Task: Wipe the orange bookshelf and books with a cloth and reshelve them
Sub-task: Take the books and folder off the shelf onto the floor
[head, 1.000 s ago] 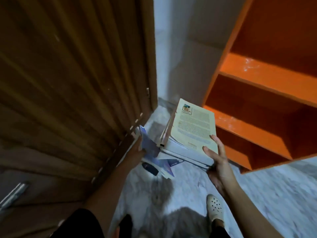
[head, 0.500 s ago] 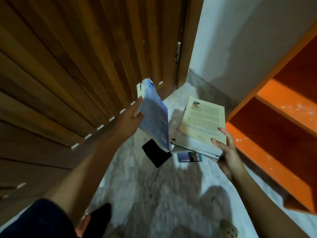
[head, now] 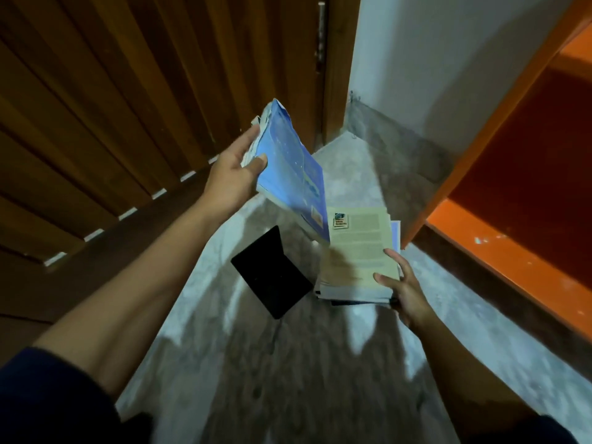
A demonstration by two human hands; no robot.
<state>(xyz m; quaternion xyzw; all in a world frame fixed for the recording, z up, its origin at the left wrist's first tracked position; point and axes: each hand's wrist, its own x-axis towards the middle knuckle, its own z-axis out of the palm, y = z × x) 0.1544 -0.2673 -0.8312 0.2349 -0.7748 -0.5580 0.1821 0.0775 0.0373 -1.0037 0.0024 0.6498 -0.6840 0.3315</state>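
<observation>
Door (head: 112, 107): vertical brown wooden slats, fills the left side.

Floor (head: 288, 379): pale marbled stone, crossed by shadows.

Wall (head: 432, 59): white, with a grey skirting, in the corner between door and bookshelf.

Bookshelf (head: 512, 254): orange, at the right edge. One compartment is visible with a dark interior, and its lower board carries a few pale flecks.

Blue book (head: 291, 174): a thick paperback with ragged page edges, held tilted above the floor near the door. The left hand (head: 230, 181) grips its edge, thumb on the cover and fingers behind. A small label sits near the lower corner, too blurred to read.

Stack (head: 355, 251): several books beside the bookshelf's foot, the blue book's low corner overlapping it. The top cover is cream with blocks of fine print and a small dark-pictured label at its upper left, all illegible. The right hand (head: 403, 290) clasps the near right corner, digits curled over the cover. Whether the stack touches the floor cannot be told.

Black item (head: 272, 274): flat, rectangular and unmarked, just left of the stack.
</observation>
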